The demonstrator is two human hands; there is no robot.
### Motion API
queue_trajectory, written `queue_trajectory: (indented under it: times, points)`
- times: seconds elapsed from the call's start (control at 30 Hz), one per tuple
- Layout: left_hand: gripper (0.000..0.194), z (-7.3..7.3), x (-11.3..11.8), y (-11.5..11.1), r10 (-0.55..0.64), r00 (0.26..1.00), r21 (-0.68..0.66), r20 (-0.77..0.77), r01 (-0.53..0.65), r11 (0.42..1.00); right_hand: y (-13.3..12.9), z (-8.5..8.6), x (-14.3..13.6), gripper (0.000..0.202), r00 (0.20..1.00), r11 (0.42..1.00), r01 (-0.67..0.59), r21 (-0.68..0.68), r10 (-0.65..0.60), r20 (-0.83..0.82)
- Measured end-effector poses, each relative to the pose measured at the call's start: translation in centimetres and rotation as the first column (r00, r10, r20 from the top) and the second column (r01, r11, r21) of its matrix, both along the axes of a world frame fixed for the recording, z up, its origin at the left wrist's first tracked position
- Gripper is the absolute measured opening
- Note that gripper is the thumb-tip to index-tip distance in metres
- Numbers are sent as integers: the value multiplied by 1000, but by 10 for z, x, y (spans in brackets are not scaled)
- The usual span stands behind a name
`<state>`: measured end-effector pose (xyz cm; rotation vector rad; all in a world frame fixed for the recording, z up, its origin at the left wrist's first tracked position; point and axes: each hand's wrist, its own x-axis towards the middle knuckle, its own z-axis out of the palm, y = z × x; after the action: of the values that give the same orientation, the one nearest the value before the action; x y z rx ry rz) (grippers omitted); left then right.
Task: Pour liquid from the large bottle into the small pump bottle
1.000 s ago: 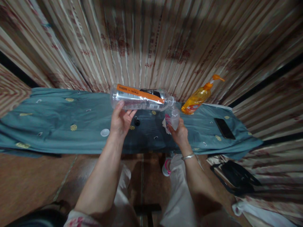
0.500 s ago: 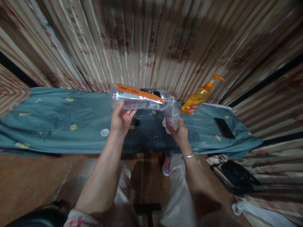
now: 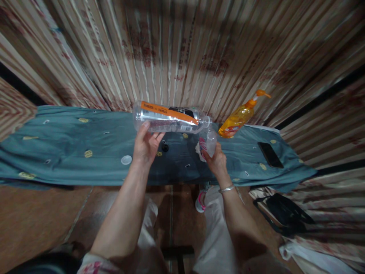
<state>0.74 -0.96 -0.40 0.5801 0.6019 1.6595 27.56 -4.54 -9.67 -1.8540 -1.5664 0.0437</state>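
My left hand (image 3: 146, 144) grips a large clear plastic bottle (image 3: 168, 118) near its base. The bottle lies almost level, its orange, black and silver label facing up and its uncapped mouth pointing right. Just under that mouth, my right hand (image 3: 216, 159) is closed round a smaller clear bottle (image 3: 210, 140) with a pink and white label. The two bottles meet or nearly meet at their necks; I cannot tell whether they touch. Between my hands, a small black cap (image 3: 164, 147) rests on the cloth. A white round lid (image 3: 126, 160) sits left of my left wrist.
An orange pump bottle (image 3: 236, 120) stands beyond my right hand. Further right, a black phone (image 3: 270, 155) lies on the green patterned cloth (image 3: 62, 140). Pleated curtains (image 3: 171, 49) rise directly behind the narrow table. A black bag (image 3: 285, 211) is below at the right.
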Motion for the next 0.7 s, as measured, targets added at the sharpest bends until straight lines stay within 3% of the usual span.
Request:
queue_trajectory:
  times: [0.7]
  points:
    - [40,-3,-1,1,-20,1000,6,-11,20,1000,1,-4,1,56,1000,1000,-1,19,1,18]
